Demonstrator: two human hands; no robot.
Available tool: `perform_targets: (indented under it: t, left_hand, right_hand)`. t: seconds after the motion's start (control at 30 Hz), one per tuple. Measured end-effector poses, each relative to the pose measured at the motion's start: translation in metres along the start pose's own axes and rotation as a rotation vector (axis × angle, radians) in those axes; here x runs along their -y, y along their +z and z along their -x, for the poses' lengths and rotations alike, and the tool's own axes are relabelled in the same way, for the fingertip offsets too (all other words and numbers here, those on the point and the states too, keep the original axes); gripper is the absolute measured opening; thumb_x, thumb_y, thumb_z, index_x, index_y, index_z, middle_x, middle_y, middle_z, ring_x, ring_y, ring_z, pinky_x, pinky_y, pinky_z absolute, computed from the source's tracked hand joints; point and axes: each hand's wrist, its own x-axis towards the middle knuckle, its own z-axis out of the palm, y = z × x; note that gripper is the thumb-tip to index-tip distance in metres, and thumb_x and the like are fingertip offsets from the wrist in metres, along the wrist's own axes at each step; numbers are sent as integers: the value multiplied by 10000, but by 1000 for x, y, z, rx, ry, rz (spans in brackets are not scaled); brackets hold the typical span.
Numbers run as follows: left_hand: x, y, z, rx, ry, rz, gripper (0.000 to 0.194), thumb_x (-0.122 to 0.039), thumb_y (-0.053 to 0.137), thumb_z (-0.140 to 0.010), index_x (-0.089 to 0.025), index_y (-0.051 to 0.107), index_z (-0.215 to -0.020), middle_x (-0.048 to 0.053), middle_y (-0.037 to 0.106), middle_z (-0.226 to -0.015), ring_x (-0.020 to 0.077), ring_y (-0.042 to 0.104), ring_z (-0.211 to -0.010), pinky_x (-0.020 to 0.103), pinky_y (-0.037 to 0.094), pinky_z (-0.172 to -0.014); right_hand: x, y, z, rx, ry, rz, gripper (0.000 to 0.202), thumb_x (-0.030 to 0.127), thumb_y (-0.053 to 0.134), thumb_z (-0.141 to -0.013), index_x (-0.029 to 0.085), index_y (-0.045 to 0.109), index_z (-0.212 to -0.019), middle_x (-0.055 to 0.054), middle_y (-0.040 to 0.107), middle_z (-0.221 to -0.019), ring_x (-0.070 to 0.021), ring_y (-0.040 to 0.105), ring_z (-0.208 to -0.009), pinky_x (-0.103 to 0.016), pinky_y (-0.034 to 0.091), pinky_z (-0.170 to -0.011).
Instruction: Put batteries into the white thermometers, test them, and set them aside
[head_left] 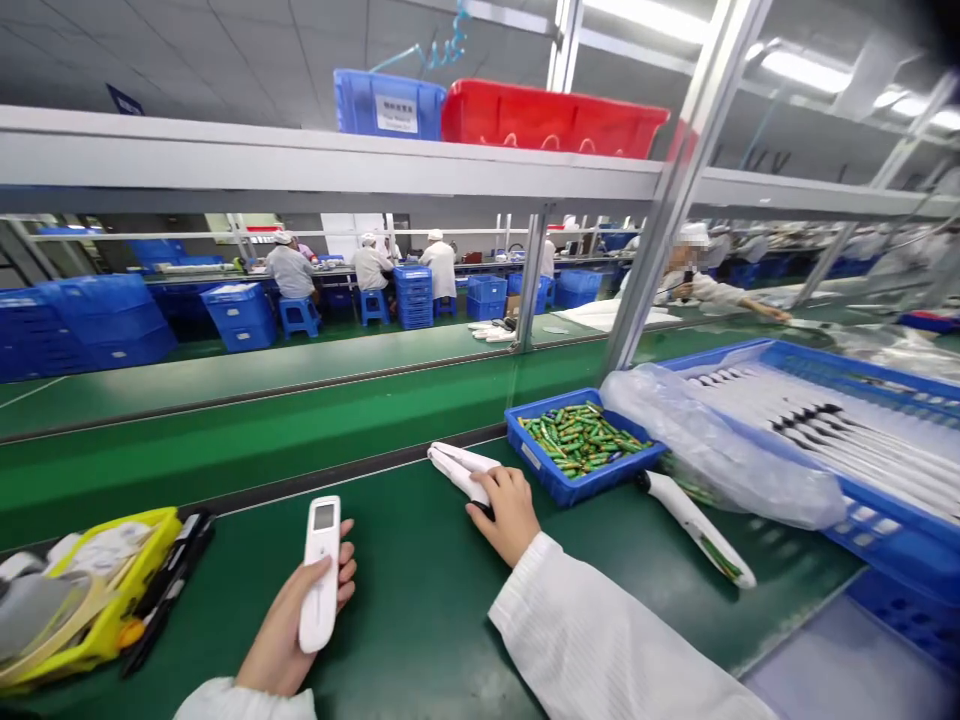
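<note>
My left hand [289, 615] is wrapped round a white handheld thermometer [321, 570], its small grey screen facing up and the thumb on its front. Farther ahead, my right hand [510, 515] has its fingers curled over the near end of a white thermometer [469, 475], one of two lying side by side on the green bench. Its fingertips partly hide that dark-tipped end. To the right lies another white thermometer [694, 525], with green batteries showing in its open compartment. A blue tray of green batteries [581, 440] stands just beyond my right hand.
A large blue crate [892, 530] holds rows of white thermometers, with clear plastic [727, 440] draped over its near side. At left sit a yellow basket [142, 560] and black pens [169, 590]. A metal post [675, 190] and shelf [300, 160] stand ahead; co-workers sit beyond.
</note>
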Motion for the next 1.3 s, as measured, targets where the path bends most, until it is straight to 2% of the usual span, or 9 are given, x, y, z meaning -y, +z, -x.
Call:
perform_targets:
  t: [0.2, 0.3, 0.4, 0.47, 0.6, 0.77, 0.97, 1.17, 1.3]
  left_hand:
    - [8, 12, 7, 10, 121, -316, 534, -432, 691, -706, -198, 567, -1170, -24, 561, -693, 102, 486, -546, 218, 454, -514]
    - [12, 12, 8, 129, 114, -373, 449, -443, 656, -738, -206, 583, -1112, -20, 579, -707, 97, 481, -526, 230, 439, -518]
    - [14, 10, 9, 276, 45, -411, 290, -438, 609, -788, -177, 611, -912, -5, 588, -690, 101, 516, -545, 241, 444, -562]
    - [16, 9, 9, 310, 21, -440, 280, -442, 586, -806, -165, 596, -848, 5, 595, -661, 106, 527, -550, 238, 444, -567]
    - [17, 11, 9, 262, 25, -439, 375, -454, 566, -816, -165, 535, -1055, 32, 631, -770, 99, 524, -532, 226, 447, -519]
    - [11, 17, 14, 159, 20, -345, 580, -405, 522, -846, -241, 281, -1347, 55, 630, -949, 83, 474, -488, 208, 409, -419]
    - [7, 14, 13, 155, 23, -234, 562, -306, 480, -851, -199, 297, -1371, 40, 605, -880, 87, 446, -498, 212, 411, -434]
    - [11, 19, 18, 256, 23, -172, 765, -196, 566, -795, -238, 144, -1432, 65, 594, -1000, 134, 560, -661, 295, 500, -655]
    - [15, 25, 23, 320, 106, -183, 825, -224, 576, -822, -311, 36, -1441, 67, 571, -1055, 161, 595, -736, 339, 505, -712]
  right_hand:
    - [-6, 4, -1, 15, -7, -62, 317, 209, 620, -776, 212, 569, -1089, -83, 543, -1001, -290, 428, -990, -434, 402, -854]
    - [-6, 3, -1, 23, -6, -69, 309, 204, 616, -783, 195, 573, -1090, -90, 546, -994, -290, 429, -980, -432, 408, -850]
    - [-6, 3, -1, 28, -8, -74, 301, 207, 610, -792, 199, 574, -1091, -92, 546, -992, -291, 432, -985, -434, 414, -856]
    - [-6, 3, -1, 31, -9, -77, 301, 210, 610, -794, 199, 573, -1093, -92, 546, -999, -293, 430, -993, -439, 415, -865]
    - [-6, 3, -1, 38, -11, -82, 312, 215, 622, -790, 178, 575, -1096, -98, 542, -998, -293, 426, -986, -447, 413, -878]
    - [-6, 3, -1, 43, -8, -88, 314, 214, 614, -795, 169, 575, -1104, -105, 534, -1000, -302, 414, -989, -452, 413, -872]
    - [-6, 3, -1, 47, -7, -86, 323, 223, 611, -798, 164, 574, -1114, -107, 531, -1005, -299, 406, -994, -449, 405, -889]
    - [-9, 7, -1, 12, -34, -80, 322, 243, 600, -794, 167, 579, -1106, -106, 537, -985, -298, 415, -971, -454, 406, -879]
    - [-13, 11, -1, -9, -52, -84, 315, 262, 592, -797, 177, 580, -1099, -102, 533, -986, -303, 413, -965, -459, 398, -877]
